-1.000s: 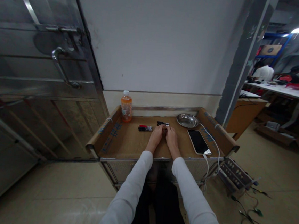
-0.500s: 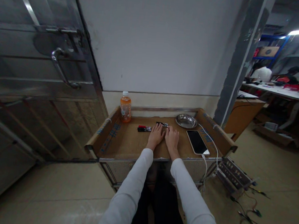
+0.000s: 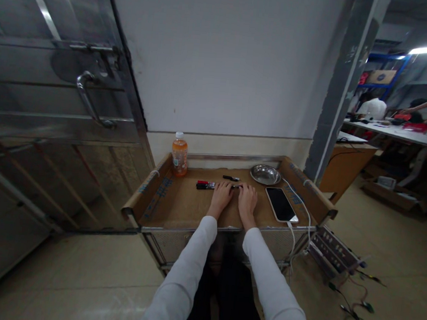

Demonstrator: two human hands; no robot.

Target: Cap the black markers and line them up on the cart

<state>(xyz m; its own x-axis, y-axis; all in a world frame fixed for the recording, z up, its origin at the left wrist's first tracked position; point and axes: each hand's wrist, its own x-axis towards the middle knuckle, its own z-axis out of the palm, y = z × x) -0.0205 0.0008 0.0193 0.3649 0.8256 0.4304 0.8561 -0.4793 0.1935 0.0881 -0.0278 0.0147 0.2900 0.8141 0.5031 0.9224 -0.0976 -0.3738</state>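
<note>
My left hand (image 3: pixel 221 197) and my right hand (image 3: pixel 247 201) are side by side on the cardboard-lined top of the cart (image 3: pixel 179 209). A dark marker (image 3: pixel 236 186) bridges the gap between their fingertips, with its ends hidden under the fingers. Both hands appear closed on it, low over the cardboard. Just beyond the fingers lies another black marker (image 3: pixel 230 178). To the left of my left hand, a red marker (image 3: pixel 204 182) and a black marker (image 3: pixel 204 186) lie close together, their right ends near or under its fingers.
An orange drink bottle (image 3: pixel 179 154) stands at the back left. A steel dish (image 3: pixel 265 174) sits at the back right, with a phone (image 3: pixel 282 205) and its white cable (image 3: pixel 300 192) in front. Raised cardboard sides flank the top. A power strip box (image 3: pixel 336 250) is on the floor.
My hands were close together, then parted and reached forward to the markers at the back. They have since drawn back slightly with one marker between them, leaving a black marker behind.
</note>
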